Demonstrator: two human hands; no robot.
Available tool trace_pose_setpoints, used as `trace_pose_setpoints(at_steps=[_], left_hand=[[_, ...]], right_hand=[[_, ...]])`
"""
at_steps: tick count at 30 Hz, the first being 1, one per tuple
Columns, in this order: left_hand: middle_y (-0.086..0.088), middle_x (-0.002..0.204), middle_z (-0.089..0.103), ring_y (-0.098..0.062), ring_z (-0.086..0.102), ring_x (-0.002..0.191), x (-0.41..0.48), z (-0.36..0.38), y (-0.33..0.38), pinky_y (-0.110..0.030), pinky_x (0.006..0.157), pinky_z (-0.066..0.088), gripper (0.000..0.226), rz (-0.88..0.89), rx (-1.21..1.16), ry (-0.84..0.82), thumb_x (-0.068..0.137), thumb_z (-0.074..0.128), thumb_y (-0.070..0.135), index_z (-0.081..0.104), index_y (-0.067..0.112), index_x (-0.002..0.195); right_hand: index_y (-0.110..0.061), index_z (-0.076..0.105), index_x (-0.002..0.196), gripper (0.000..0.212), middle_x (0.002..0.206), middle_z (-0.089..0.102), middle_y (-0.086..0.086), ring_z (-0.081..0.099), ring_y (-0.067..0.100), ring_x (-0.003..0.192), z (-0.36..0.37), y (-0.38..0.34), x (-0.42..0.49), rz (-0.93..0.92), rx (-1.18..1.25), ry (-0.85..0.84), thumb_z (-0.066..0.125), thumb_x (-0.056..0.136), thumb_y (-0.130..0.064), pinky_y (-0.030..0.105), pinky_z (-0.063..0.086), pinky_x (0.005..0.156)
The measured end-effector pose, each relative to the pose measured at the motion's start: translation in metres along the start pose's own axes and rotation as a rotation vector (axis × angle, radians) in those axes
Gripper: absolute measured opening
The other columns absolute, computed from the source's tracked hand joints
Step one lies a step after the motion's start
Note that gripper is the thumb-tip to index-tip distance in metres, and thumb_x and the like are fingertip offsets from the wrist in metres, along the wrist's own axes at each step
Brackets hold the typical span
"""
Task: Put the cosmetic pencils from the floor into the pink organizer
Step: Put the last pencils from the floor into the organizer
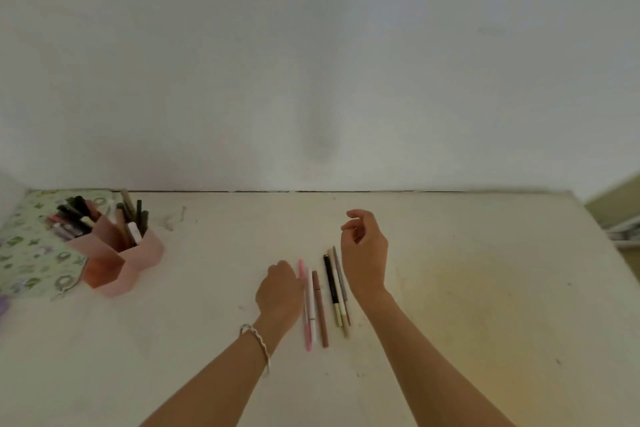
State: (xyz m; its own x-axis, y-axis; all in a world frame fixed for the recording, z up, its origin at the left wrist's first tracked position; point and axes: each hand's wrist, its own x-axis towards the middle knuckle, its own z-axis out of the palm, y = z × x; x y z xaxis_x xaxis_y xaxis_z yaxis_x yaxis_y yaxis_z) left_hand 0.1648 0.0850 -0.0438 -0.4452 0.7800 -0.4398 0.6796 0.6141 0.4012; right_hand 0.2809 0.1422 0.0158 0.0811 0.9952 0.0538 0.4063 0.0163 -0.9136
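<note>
Between left hand (280, 288) and right hand (365, 253), pencils (320, 308) point wallward; right fingers (356, 217) hang empty, left's hidden

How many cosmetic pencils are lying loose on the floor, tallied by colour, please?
Pink pencil: 1
White pencil: 1
Brown pencil: 1
Black pencil: 1
Cream pencil: 1
Grey pencil: 1
Total: 6
</note>
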Motion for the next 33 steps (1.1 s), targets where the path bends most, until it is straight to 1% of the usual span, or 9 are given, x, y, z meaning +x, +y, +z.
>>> trace_pose_setpoints(at_steps=[8, 15, 18, 21, 23, 25, 27, 29, 33], left_hand=[[-0.01, 0.103, 0.064, -0.028, 0.065, 0.092, -0.001, -0.008, 0.013, -0.035, 0.076, 0.053, 0.028, 0.013, 0.019, 0.04, 0.097, 0.049, 0.029, 0.061, 0.005, 0.105], [0.001, 0.084, 0.063, -0.019, 0.06, 0.069, 0.004, -0.05, 0.019, -0.031, 0.058, 0.045, 0.011, 0.141, -0.21, 0.284, 0.098, 0.052, 0.026, 0.051, 0.015, 0.096], [0.002, 0.08, 0.064, -0.016, 0.06, 0.063, 0.003, -0.058, 0.021, -0.031, 0.054, 0.047, 0.01, 0.188, -0.281, 0.32, 0.098, 0.052, 0.026, 0.05, 0.016, 0.094], [0.005, 0.08, 0.063, -0.017, 0.062, 0.065, 0.003, -0.063, 0.021, -0.04, 0.06, 0.056, 0.008, 0.241, -0.338, 0.343, 0.099, 0.051, 0.026, 0.05, 0.018, 0.098], [0.008, 0.079, 0.062, -0.015, 0.062, 0.066, 0.004, -0.066, 0.019, -0.04, 0.062, 0.057, 0.01, 0.277, -0.386, 0.357, 0.099, 0.052, 0.024, 0.051, 0.019, 0.107], [0.011, 0.079, 0.06, -0.009, 0.061, 0.067, 0.005, -0.071, 0.017, -0.029, 0.058, 0.054, 0.023, 0.323, -0.451, 0.369, 0.1, 0.052, 0.021, 0.05, 0.022, 0.123], [0.009, 0.085, 0.06, -0.007, 0.061, 0.073, 0.007, -0.083, 0.013, -0.02, 0.062, 0.049, 0.039, 0.384, -0.5, 0.391, 0.1, 0.052, 0.018, 0.046, 0.028, 0.137], [0.004, 0.092, 0.062, -0.012, 0.062, 0.078, 0.01, -0.1, 0.007, -0.023, 0.07, 0.052, 0.043, 0.424, -0.552, 0.426, 0.101, 0.051, 0.016, 0.045, 0.028, 0.142], [-0.002, 0.098, 0.061, -0.017, 0.066, 0.077, 0.016, -0.153, -0.021, -0.033, 0.07, 0.059, 0.036, 0.457, -0.61, 0.599, 0.097, 0.056, 0.011, 0.051, 0.021, 0.132]], right_hand=[[-0.022, 0.062, 0.102, 0.025, 0.081, 0.063, -0.012, 0.052, 0.001, 0.055, -0.016, 0.028, 0.004, 0.08, -0.066, 0.002, 0.051, 0.09, -0.003, 0.015, 0.043, 0.055], [-0.007, 0.053, 0.115, 0.019, 0.1, 0.065, 0.009, 0.063, 0.023, 0.088, -0.005, 0.054, -0.005, 0.31, -0.457, -0.355, 0.052, 0.096, -0.014, 0.031, 0.051, 0.072], [-0.006, 0.053, 0.109, 0.015, 0.097, 0.064, 0.011, 0.064, 0.026, 0.087, 0.006, 0.057, -0.012, 0.309, -0.472, -0.352, 0.05, 0.094, -0.007, 0.038, 0.055, 0.075], [-0.004, 0.056, 0.101, 0.009, 0.097, 0.063, 0.011, 0.058, 0.022, 0.08, 0.014, 0.058, -0.011, 0.293, -0.479, -0.37, 0.053, 0.093, -0.008, 0.032, 0.048, 0.067], [-0.006, 0.056, 0.097, 0.009, 0.088, 0.061, 0.006, 0.054, 0.018, 0.073, 0.015, 0.055, -0.009, 0.294, -0.428, -0.36, 0.056, 0.094, -0.014, 0.03, 0.046, 0.064], [-0.009, 0.059, 0.094, 0.012, 0.079, 0.059, 0.001, 0.055, 0.016, 0.069, 0.013, 0.047, -0.007, 0.274, -0.323, -0.295, 0.06, 0.092, -0.02, 0.034, 0.051, 0.069], [-0.012, 0.062, 0.092, 0.005, 0.076, 0.06, 0.0, 0.056, 0.015, 0.069, 0.012, 0.032, -0.002, 0.215, -0.214, -0.214, 0.062, 0.087, -0.014, 0.033, 0.052, 0.069], [-0.014, 0.062, 0.092, 0.009, 0.078, 0.062, 0.0, 0.057, 0.014, 0.067, 0.015, 0.014, 0.003, 0.161, -0.101, -0.163, 0.06, 0.085, -0.009, 0.028, 0.05, 0.062], [-0.022, 0.051, 0.126, 0.039, 0.084, 0.062, -0.004, 0.058, -0.002, 0.058, 0.037, -0.023, 0.007, 0.066, 0.074, -0.143, 0.057, 0.09, -0.007, 0.012, 0.046, 0.052]])
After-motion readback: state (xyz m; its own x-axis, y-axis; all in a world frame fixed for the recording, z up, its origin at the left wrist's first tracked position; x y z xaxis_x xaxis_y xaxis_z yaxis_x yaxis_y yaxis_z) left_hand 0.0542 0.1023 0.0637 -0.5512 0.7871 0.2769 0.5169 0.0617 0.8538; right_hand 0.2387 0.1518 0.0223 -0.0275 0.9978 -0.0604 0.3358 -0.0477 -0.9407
